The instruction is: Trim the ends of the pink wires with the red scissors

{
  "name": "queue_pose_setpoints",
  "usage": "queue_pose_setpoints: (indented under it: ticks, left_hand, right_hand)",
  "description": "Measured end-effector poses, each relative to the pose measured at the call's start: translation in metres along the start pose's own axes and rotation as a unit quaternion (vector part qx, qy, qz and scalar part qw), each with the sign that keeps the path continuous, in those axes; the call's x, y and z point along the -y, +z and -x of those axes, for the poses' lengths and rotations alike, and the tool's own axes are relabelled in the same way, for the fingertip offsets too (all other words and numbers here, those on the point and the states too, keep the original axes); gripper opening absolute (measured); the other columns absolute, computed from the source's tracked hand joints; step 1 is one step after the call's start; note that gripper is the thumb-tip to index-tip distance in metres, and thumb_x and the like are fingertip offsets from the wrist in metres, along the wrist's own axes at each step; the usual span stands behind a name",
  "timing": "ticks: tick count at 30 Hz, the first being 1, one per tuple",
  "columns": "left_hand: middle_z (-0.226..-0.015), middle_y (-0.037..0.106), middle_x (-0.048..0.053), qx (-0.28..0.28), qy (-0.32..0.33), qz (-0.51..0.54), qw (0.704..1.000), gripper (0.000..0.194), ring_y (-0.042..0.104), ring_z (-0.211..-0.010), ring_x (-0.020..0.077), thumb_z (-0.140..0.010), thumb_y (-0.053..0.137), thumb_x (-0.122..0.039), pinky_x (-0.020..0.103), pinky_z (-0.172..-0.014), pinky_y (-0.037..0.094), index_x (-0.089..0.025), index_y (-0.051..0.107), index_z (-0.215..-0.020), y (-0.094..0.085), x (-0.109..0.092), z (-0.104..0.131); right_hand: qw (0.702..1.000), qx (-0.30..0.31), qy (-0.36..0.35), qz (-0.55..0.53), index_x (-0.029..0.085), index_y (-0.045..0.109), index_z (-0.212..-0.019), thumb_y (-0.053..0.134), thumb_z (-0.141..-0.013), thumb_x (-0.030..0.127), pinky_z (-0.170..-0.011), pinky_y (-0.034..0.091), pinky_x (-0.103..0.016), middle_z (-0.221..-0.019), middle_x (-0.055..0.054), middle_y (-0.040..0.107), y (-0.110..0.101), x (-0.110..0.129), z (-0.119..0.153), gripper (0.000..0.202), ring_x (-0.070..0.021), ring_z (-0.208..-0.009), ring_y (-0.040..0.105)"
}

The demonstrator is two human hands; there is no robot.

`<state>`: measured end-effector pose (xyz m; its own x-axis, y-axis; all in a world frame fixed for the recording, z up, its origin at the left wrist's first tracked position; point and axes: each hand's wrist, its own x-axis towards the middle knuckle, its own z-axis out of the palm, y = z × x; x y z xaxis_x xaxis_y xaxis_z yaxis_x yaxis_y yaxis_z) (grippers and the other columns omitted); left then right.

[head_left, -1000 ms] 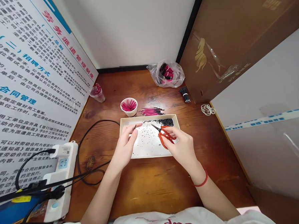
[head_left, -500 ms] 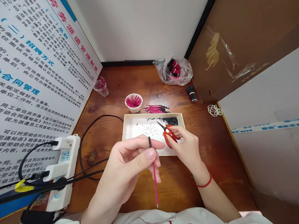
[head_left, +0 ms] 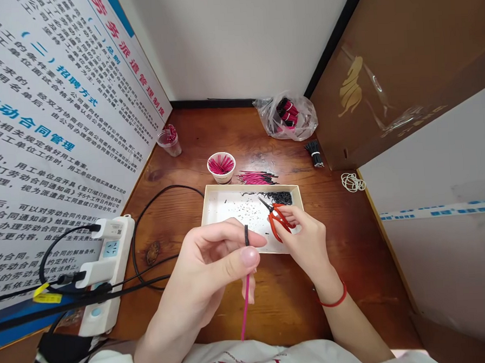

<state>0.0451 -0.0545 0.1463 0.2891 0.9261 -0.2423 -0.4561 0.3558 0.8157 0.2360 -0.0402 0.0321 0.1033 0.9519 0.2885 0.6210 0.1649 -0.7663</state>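
Observation:
My left hand [head_left: 209,272] is raised close to the camera and pinches a thin pink stick with a black tip [head_left: 245,295] between thumb and fingers; the black end pokes up above the thumb. Over the right part of a shallow white tray [head_left: 215,202], my right hand [head_left: 308,243] holds small red-handled scissors [head_left: 275,217], blades pointing up-left. The tray bottom is sprinkled with tiny black clippings, with a black heap [head_left: 278,197] at its far right corner.
A paper cup of pink sticks [head_left: 221,166] and a loose row of pink sticks [head_left: 256,177] lie behind the tray. Farther back are a plastic cup [head_left: 170,142], a plastic bag [head_left: 290,116], a black bundle [head_left: 314,152] and rubber bands [head_left: 352,182]. A power strip with cables [head_left: 104,264] sits left.
My left hand lifted from the tray toward the camera, bringing up the pink stick, and has since tilted it slightly. My right hand stayed over the tray with the scissors.

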Motion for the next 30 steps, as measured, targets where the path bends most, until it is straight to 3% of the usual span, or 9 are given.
queue_pose_setpoints:
  ticks: [11,16,18,20,21,25,30]
  left_hand:
    - [-0.061,0.055,0.000,0.006,0.008,0.003,1.000,0.014,0.052,-0.047,0.0094,-0.073,0.086,-0.037,0.018,-0.032,0.046,-0.024,0.082,-0.075,0.001,-0.002,0.003]
    - [-0.067,0.070,0.001,-0.015,0.074,-0.074,0.994,0.011,0.059,-0.044,0.0097,-0.076,0.084,-0.034,0.021,-0.038,0.053,-0.023,0.082,-0.076,-0.005,0.007,-0.009]
    - [-0.076,0.076,0.002,-0.086,0.168,-0.171,0.967,0.001,0.068,-0.057,0.0123,-0.077,0.082,-0.023,0.020,-0.046,0.057,-0.023,0.082,-0.077,-0.015,0.019,-0.020]
    - [-0.083,0.080,0.002,-0.171,0.270,-0.284,0.904,0.011,0.074,-0.075,0.0155,-0.077,0.079,-0.014,0.021,-0.061,0.061,-0.023,0.082,-0.081,-0.028,0.032,-0.032]
    - [-0.083,0.081,0.001,-0.183,0.311,-0.329,0.873,0.015,0.075,-0.075,0.0149,-0.078,0.078,-0.011,0.023,-0.067,0.062,-0.024,0.082,-0.084,-0.035,0.038,-0.037]
    - [-0.086,0.082,0.000,-0.157,0.379,-0.423,0.808,0.025,0.076,-0.077,0.0141,-0.080,0.075,-0.005,0.023,-0.073,0.062,-0.026,0.082,-0.092,-0.052,0.052,-0.047]
    - [-0.089,0.082,0.000,-0.149,0.398,-0.443,0.789,0.026,0.077,-0.079,0.0149,-0.082,0.073,-0.004,0.023,-0.074,0.063,-0.025,0.082,-0.094,-0.054,0.054,-0.047]
  right_hand:
    - [1.000,-0.007,0.002,0.008,0.021,0.070,-0.091,0.066,-0.083,0.026,-0.067,0.060,-0.032,-0.084,-0.004,0.078,0.001,0.000,0.001,0.010,-0.0188,-0.066,0.070]
    - [1.000,-0.025,-0.003,0.010,0.020,0.066,-0.091,0.067,-0.080,0.028,-0.063,0.059,-0.031,-0.079,-0.004,0.075,-0.003,0.007,-0.001,0.014,-0.0183,-0.065,0.068]
    - [1.000,-0.025,-0.008,-0.002,0.020,0.065,-0.092,0.068,-0.078,0.028,-0.062,0.058,-0.030,-0.078,-0.003,0.073,-0.004,0.013,-0.001,0.016,-0.0171,-0.063,0.065]
    - [1.000,-0.017,-0.005,-0.021,0.021,0.064,-0.091,0.068,-0.079,0.025,-0.057,0.056,-0.027,-0.073,-0.001,0.070,-0.004,0.022,0.001,0.013,-0.0147,-0.057,0.061]
    - [0.999,-0.009,-0.005,-0.032,0.021,0.064,-0.090,0.067,-0.079,0.023,-0.055,0.054,-0.026,-0.070,0.001,0.068,-0.004,0.027,0.003,0.011,-0.0138,-0.055,0.059]
    - [0.998,0.007,-0.033,-0.059,0.021,0.065,-0.087,0.067,-0.080,0.018,-0.051,0.051,-0.023,-0.066,0.003,0.067,-0.002,0.042,0.011,0.008,-0.0114,-0.052,0.056]
    - [0.996,-0.020,-0.057,-0.068,0.021,0.067,-0.088,0.067,-0.080,0.014,-0.049,0.052,-0.019,-0.071,0.003,0.071,0.000,0.048,0.014,0.011,-0.0094,-0.052,0.058]
